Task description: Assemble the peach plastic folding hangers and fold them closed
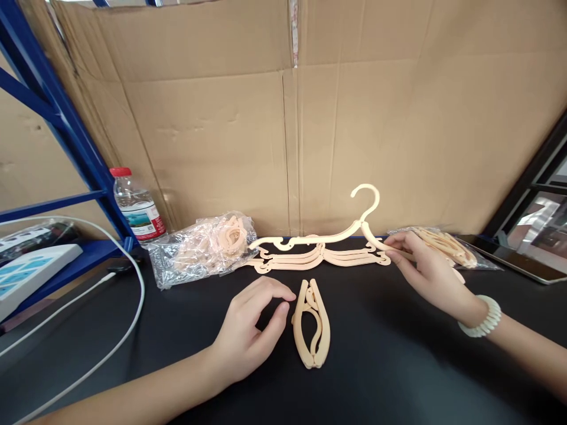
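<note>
My right hand (427,274) pinches one end of an unfolded cream clothes hanger (319,239), whose hook points up. Behind and below it, several unfolded pinkish hangers (292,261) lie stacked on the black table. In front of me rests a folded hanger (325,330), its two arms closed around the hook. Just left of that folded hanger is my left hand (248,327), thumb and forefinger curved with a gap between them and nothing held.
At the left, a clear plastic bag (162,265) holds folded pinkish hangers, beside a red-capped water bottle (137,206). Another bag of hangers (447,245) lies right, near a dark flat device (514,258). A white cable (142,289) loops at left. Cardboard (212,136) stands behind.
</note>
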The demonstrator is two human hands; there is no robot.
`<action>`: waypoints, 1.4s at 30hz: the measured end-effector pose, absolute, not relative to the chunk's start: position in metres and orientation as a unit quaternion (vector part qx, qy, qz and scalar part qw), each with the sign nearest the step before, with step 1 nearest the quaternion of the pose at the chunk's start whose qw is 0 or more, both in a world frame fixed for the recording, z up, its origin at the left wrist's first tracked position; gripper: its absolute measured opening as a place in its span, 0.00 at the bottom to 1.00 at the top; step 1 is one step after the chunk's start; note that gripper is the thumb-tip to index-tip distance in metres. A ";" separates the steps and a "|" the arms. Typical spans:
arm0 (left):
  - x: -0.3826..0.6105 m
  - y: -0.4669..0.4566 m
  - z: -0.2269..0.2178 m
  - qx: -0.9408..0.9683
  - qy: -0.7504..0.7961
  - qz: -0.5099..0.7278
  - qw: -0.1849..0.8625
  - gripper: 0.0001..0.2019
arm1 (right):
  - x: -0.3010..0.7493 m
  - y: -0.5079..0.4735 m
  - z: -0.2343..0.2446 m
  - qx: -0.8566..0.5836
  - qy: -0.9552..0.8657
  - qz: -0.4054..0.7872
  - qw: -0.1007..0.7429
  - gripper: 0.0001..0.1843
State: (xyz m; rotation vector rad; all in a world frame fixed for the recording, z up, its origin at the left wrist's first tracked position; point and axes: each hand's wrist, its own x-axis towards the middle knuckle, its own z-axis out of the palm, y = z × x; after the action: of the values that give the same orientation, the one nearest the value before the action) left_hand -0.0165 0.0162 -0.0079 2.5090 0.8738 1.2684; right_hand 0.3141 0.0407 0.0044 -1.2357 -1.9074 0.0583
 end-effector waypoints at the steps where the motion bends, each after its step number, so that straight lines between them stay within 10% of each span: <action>1: -0.016 0.015 -0.008 0.848 0.301 0.425 0.102 0.09 | 0.314 0.041 0.004 -0.492 -0.756 0.023 0.431 0.09; 13: -0.015 0.024 -0.012 0.712 0.491 0.429 0.261 0.11 | 0.302 0.028 0.008 -0.443 -0.789 -0.010 0.425 0.06; 27: -0.012 0.021 -0.010 0.723 0.441 0.442 0.297 0.23 | 0.297 0.025 -0.005 -0.406 -0.841 -0.094 0.346 0.07; 42: -0.013 0.026 -0.008 0.755 0.463 0.405 0.228 0.14 | 0.289 0.023 -0.009 -0.421 -0.825 -0.014 0.376 0.12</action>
State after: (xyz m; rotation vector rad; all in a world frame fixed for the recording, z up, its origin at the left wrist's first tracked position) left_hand -0.0135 0.0262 -0.0081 2.0785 1.2752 1.1144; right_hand 0.2894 0.0227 -0.0089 -1.0776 -2.1111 -0.0348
